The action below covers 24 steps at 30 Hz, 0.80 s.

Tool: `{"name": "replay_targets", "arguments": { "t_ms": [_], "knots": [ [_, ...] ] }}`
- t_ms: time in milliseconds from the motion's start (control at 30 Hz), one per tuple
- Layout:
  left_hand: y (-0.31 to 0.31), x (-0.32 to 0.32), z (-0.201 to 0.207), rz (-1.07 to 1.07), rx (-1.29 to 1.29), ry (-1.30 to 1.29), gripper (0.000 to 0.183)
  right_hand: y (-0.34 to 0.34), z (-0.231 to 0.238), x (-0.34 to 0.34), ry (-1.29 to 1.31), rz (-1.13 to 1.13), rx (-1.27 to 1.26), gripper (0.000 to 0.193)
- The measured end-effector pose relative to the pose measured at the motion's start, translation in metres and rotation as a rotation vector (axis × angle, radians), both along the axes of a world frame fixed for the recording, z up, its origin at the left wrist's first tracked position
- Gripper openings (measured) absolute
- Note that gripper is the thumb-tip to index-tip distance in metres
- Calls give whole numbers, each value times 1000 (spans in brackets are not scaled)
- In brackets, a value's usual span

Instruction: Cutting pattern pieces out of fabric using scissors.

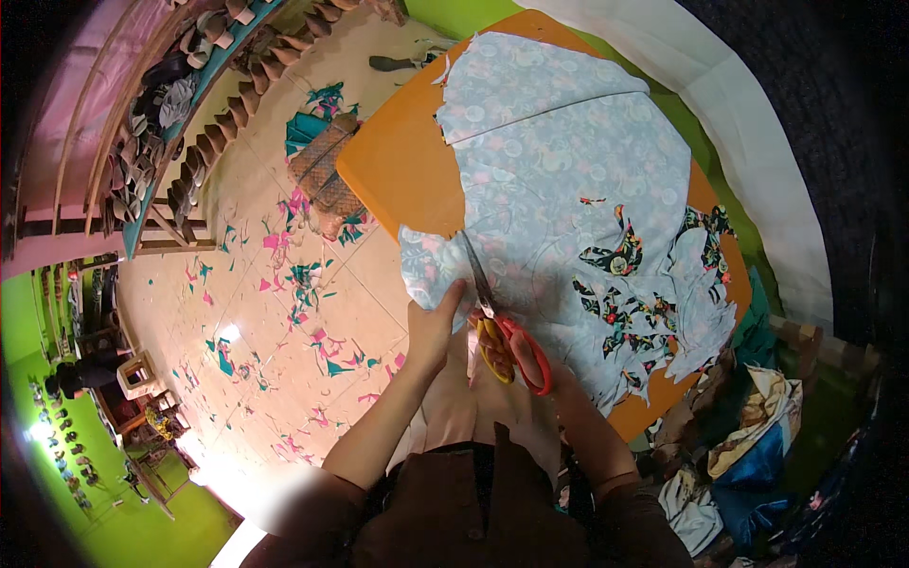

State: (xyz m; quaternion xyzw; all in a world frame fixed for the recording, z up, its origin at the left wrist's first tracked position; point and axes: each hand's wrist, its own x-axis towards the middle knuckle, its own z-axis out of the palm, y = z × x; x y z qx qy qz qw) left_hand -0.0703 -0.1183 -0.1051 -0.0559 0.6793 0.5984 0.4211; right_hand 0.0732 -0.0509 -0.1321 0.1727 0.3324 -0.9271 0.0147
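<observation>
A large floral fabric (568, 142), its pale blue side up, covers much of an orange table (388, 156). My left hand (437, 322) is closed on a flap of the fabric at the table's near left edge, thumb on top. In my right hand (516, 346) is a pair of scissors (481, 284), one handle loop red and the other yellow. The blades point away from me and lie at the fabric beside the flap. Some of my right fingers are hidden behind the handles. Dark floral scraps (625, 322) rest on the fabric's right part.
Pink and teal scraps (303, 284) litter the tiled floor on the left. A brown patterned bag (327, 175) stands against the table's left side. Shelves (180, 123) of shoes and shoe lasts line the far left. Crumpled cloths (748, 445) are heaped at the lower right.
</observation>
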Motion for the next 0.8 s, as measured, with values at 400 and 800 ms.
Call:
{"name": "replay_targets", "arguments": {
  "t_ms": [400, 800],
  "knots": [
    [-6, 3, -9, 73, 15, 55, 38, 14, 3, 14, -161, 135, 113, 77],
    [-4, -6, 3, -119, -24, 146, 31, 22, 6, 17, 5, 106, -111, 71]
  ]
}}
